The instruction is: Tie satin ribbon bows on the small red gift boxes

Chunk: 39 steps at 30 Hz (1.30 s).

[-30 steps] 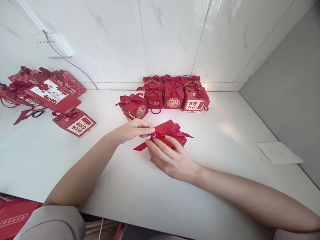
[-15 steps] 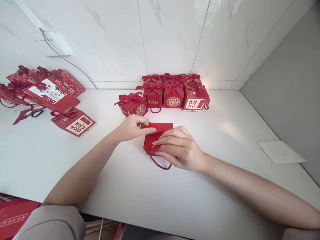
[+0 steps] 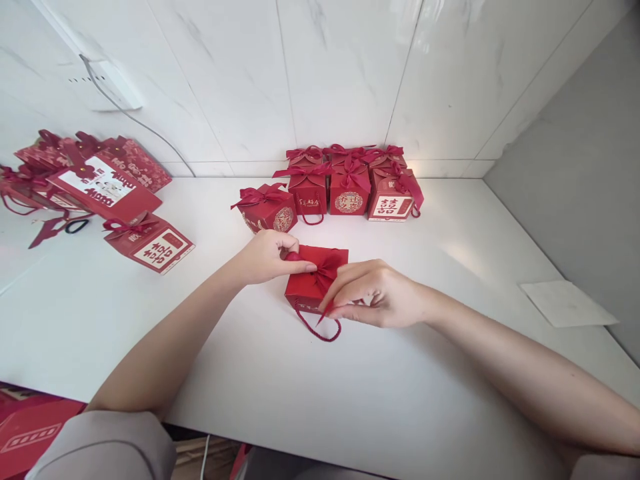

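A red gift box [image 3: 300, 285] stands on the white table in front of me, its rope handle [image 3: 320, 337] hanging toward me. On its lid lies a red ribbon bow [image 3: 327, 264]. My left hand [image 3: 273, 257] pinches a loop of the ribbon at the box's left side, the thumb lying by the knot. Between the fingertips of my right hand [image 3: 375, 293], a ribbon tail is gripped, its pointed end sticking out below. The fingers of my right hand hide part of the box's right side.
Several bow-tied red boxes [image 3: 349, 193] stand against the tiled wall. At the left lie a tilted box [image 3: 163, 250], a pile of flat red bags [image 3: 105, 183] and black-handled scissors [image 3: 77, 226]. White paper [image 3: 567, 303] lies at the right. A cable [image 3: 145, 127] runs down the wall.
My right hand has drawn back slightly toward me and to the right, with the ribbon tail in its fingers. More of the bow shows now. My left hand has hardly moved.
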Motion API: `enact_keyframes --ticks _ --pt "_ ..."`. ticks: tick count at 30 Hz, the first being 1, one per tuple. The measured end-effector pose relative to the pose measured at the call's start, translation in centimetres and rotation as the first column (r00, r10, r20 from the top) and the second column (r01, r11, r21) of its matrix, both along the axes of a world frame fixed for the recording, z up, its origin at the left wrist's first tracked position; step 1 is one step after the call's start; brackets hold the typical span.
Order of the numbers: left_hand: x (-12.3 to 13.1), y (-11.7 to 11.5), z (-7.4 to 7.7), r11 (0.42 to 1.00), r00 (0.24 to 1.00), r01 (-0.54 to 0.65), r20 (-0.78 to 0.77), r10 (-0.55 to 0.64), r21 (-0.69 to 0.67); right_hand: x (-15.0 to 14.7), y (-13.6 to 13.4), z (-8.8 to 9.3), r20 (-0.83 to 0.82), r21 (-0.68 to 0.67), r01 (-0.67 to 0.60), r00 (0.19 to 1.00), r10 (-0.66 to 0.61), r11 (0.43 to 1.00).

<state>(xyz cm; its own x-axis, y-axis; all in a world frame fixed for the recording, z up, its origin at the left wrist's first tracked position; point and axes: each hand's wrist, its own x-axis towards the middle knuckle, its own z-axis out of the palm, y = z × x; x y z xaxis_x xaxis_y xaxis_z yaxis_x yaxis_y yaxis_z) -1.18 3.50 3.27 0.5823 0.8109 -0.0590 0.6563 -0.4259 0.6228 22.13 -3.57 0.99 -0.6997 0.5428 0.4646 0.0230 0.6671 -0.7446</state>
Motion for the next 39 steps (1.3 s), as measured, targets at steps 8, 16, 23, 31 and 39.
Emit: enact_keyframes --ticks 8,16,23,31,39 --pt "-0.6 0.0 1.4 0.937 0.994 0.109 0.055 -0.096 -0.331 2.8 1.1 1.1 -0.111 -0.528 -0.227 0.974 0.199 0.819" --pt "0.0 -0.6 1.0 0.999 0.996 0.040 0.086 -0.037 -0.030 1.8 2.0 0.8 0.217 -0.486 0.483 0.874 -0.435 0.729" --pt "0.8 -1.6 1.0 0.995 0.996 0.082 0.014 -0.083 0.061 2.4 1.8 1.0 0.464 -0.545 0.348 0.883 -0.072 0.763" --pt "0.8 -2.1 1.6 0.993 0.995 0.104 -0.020 -0.103 0.063 3.1 2.2 1.5 0.424 -0.611 0.178 0.896 0.129 0.771" --pt "-2.4 -0.3 4.0 0.961 0.960 0.275 -0.059 -0.274 0.012 2.5 2.8 0.4 0.239 -0.459 0.507 0.862 -0.448 0.730"
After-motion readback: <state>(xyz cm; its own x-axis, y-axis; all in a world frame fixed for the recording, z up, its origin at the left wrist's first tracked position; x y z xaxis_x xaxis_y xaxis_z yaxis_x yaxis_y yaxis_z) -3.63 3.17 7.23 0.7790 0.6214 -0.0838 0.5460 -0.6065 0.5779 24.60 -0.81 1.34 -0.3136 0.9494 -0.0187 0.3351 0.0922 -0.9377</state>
